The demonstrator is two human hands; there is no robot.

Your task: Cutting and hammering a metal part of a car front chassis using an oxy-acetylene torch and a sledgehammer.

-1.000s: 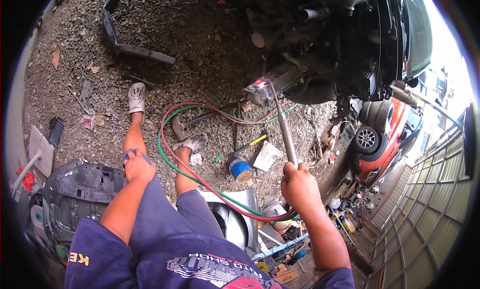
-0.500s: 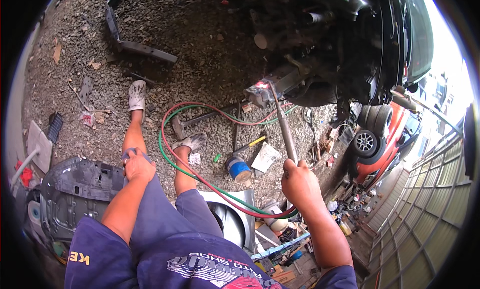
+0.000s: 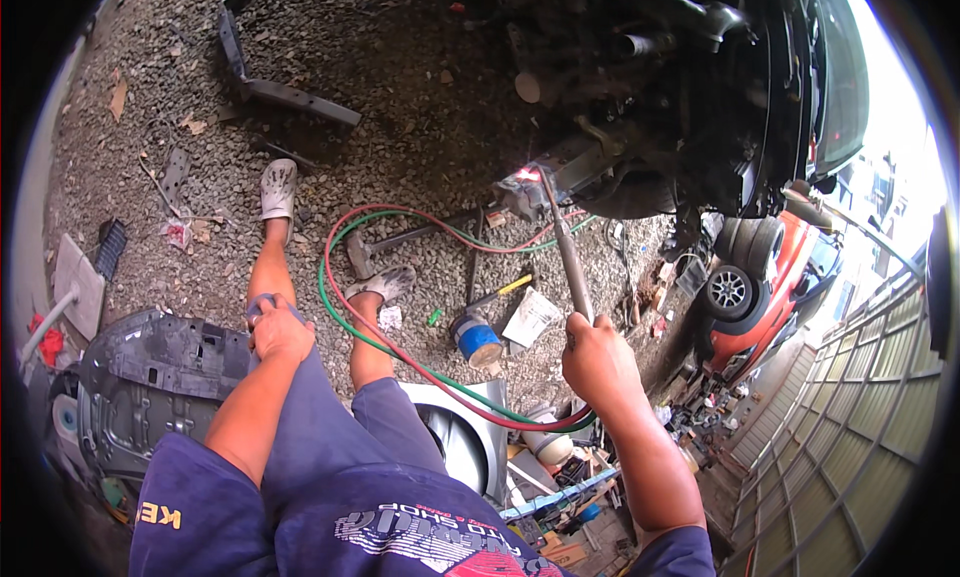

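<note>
My right hand [image 3: 600, 359] is wrapped around the handle of a gas torch [image 3: 569, 254], whose slim neck reaches up and away. At its tip, a bright pink-white glow lights the end of a metal frame rail [image 3: 580, 167] jutting from the stripped front of a dark car [image 3: 690, 97]. Red and green hoses [image 3: 385, 345] loop over the gravel and run back behind my right wrist. My left hand [image 3: 280, 332] rests on my left knee, its fingers curled over the shorts.
On the gravel lie a hammer [image 3: 360, 255], a blue can [image 3: 478, 339], a white sheet [image 3: 531, 315] and a bent metal bar [image 3: 300, 101]. A grey panel [image 3: 165, 377] sits at left, a silver fender [image 3: 488, 407] near my legs. Stacked wheels [image 3: 732, 287] and a red car [image 3: 765, 322] stand right.
The view has shifted very slightly. The torch stays at the rail end, where the glow continues. Both hands keep their places.
</note>
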